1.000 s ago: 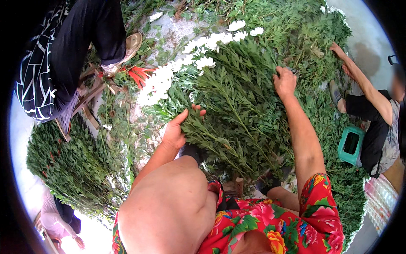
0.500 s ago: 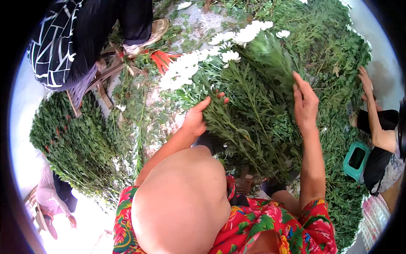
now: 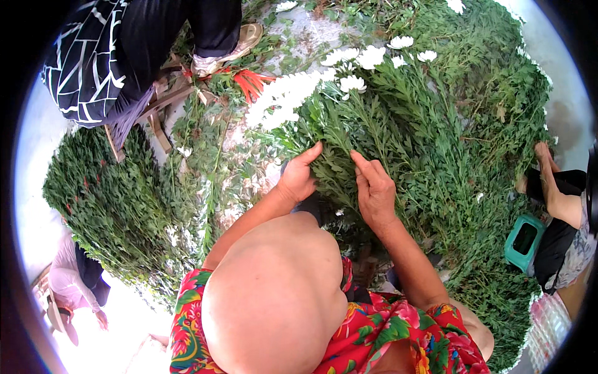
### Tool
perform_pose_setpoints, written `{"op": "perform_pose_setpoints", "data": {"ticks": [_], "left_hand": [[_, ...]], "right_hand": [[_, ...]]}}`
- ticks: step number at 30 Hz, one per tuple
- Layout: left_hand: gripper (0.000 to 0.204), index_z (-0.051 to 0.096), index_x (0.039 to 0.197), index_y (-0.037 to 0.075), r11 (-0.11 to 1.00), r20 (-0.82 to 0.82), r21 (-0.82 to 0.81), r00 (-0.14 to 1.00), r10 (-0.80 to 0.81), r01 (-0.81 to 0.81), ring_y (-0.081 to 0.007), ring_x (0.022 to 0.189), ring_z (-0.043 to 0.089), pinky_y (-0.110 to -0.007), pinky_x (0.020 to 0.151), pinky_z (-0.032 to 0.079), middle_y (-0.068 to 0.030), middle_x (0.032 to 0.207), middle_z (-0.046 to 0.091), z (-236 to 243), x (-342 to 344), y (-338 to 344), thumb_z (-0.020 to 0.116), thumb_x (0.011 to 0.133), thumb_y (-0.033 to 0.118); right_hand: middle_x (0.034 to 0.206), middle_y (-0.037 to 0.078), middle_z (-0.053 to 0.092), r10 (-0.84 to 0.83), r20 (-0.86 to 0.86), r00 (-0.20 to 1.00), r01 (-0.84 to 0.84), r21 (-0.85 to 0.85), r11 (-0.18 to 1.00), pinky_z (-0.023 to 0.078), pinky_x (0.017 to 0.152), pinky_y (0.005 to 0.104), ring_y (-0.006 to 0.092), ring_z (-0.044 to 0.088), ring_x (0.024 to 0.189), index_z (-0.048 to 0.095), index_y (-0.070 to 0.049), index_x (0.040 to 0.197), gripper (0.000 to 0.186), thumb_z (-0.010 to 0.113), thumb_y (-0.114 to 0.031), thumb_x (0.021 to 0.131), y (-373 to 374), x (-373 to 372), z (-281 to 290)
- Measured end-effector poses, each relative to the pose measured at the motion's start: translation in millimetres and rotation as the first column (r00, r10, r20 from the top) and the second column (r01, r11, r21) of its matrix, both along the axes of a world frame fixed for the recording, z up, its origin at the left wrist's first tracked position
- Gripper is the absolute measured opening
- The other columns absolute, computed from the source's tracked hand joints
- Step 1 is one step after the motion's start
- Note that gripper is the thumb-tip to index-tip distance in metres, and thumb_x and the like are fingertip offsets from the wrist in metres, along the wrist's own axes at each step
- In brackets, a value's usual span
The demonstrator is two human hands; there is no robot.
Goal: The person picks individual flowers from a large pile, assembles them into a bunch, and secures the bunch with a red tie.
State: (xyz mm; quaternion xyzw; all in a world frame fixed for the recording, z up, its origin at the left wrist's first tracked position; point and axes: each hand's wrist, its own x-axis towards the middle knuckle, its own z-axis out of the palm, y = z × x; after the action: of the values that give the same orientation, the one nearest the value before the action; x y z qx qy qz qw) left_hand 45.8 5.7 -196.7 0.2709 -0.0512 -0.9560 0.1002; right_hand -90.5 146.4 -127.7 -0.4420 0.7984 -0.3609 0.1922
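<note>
White chrysanthemums point(image 3: 283, 100) with long leafy green stems lie across the space in front of me, blooms pointing away. My left hand point(image 3: 298, 177) is wrapped round a bunch of these stems, thumb on top and the other fingers hidden by leaves. Close on its right, my right hand point(image 3: 375, 190) is closed at a leafy stem point(image 3: 339, 134), its index fingertip pressed against the greenery. The lower stem ends sink into shade between my forearms. Farther right, more stems point(image 3: 436, 146) lie in a thick heap.
A co-worker's shoe point(image 3: 227, 53) and dark trousers stand at the far left, beside a wooden frame point(image 3: 165, 103) and orange-red strips point(image 3: 252, 84). A big green bundle point(image 3: 106, 181) lies left. At right, another person sits by a teal plastic container point(image 3: 524, 240). Someone in pink bends at lower left.
My right hand has moved left and nearer, from the leafy stem it held at the right to beside my left hand. The view has shifted slightly.
</note>
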Motion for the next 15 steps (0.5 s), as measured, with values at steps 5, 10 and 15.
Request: {"op": "perform_pose_setpoints", "data": {"ticks": [5, 10, 15], "left_hand": [[0.048, 0.056, 0.140, 0.001, 0.996, -0.059, -0.072, 0.997, 0.047, -0.051, -0.0277, 0.120, 0.064, -0.044, 0.108, 0.049, -0.0141, 0.133, 0.065, 21, -7, -2, 0.051, 0.107, 0.035], [0.045, 0.057, 0.136, 0.002, 0.998, 0.056, -0.058, 0.998, 0.024, -0.021, -0.0270, 0.116, 0.065, -0.044, 0.101, 0.054, -0.0129, 0.128, 0.067, 0, 3, 0, 0.057, 0.105, 0.036], [0.057, 0.057, 0.138, 0.004, 0.996, 0.106, -0.083, 0.993, 0.054, -0.045, -0.0298, 0.120, 0.063, -0.046, 0.108, 0.049, -0.0141, 0.132, 0.065, 8, 1, 0, 0.059, 0.102, 0.048]], "right_hand": [[0.089, 0.012, 0.060, 0.060, 0.043, 0.997, -0.060, 0.005, 0.998, 0.052, 0.068, 0.0397, 0.0325, 0.064, 0.077, 0.065, -0.015, 0.133, 0.044, 0.068, -0.003, 0.091, -2, 3, 3], [0.096, 0.013, 0.064, 0.098, -0.027, 0.995, -0.097, 0.023, 0.995, 0.054, 0.072, 0.0411, 0.0344, 0.067, 0.084, 0.063, -0.013, 0.135, 0.047, 0.070, -0.004, 0.089, -12, 6, 15], [0.125, 0.015, 0.069, 0.134, 0.144, 0.980, -0.120, -0.100, 0.988, 0.054, 0.093, 0.0360, 0.0308, 0.069, 0.110, 0.060, -0.009, 0.140, 0.049, 0.069, -0.003, 0.091, -12, -14, 2]]}}
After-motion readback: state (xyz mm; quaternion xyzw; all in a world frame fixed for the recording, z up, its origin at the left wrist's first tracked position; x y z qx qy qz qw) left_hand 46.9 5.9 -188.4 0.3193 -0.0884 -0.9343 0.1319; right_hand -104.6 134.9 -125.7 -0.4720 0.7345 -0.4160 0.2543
